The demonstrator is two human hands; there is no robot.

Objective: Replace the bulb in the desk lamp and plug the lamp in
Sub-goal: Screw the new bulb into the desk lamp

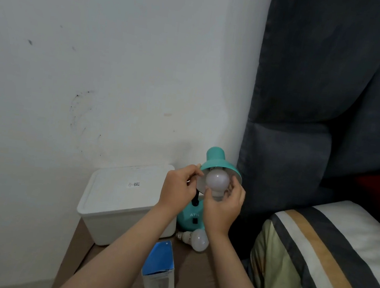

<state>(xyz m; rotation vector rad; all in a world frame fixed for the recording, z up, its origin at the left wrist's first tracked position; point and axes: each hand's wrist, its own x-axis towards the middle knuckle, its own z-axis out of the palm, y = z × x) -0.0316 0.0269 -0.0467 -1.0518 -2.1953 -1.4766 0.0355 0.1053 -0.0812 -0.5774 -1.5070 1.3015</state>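
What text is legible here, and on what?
"ATI", partly hidden by the right hand: lamp base.
White bin lid sticker: code and print, too small to read.
Blue box label: blurred.
Spare bulb markings: unreadable.

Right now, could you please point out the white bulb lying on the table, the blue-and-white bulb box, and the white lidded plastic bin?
white bulb lying on the table (198, 240), head view, frosted globe.
blue-and-white bulb box (159, 260), head view, blue top face.
white lidded plastic bin (120, 190), head view, lid centre.
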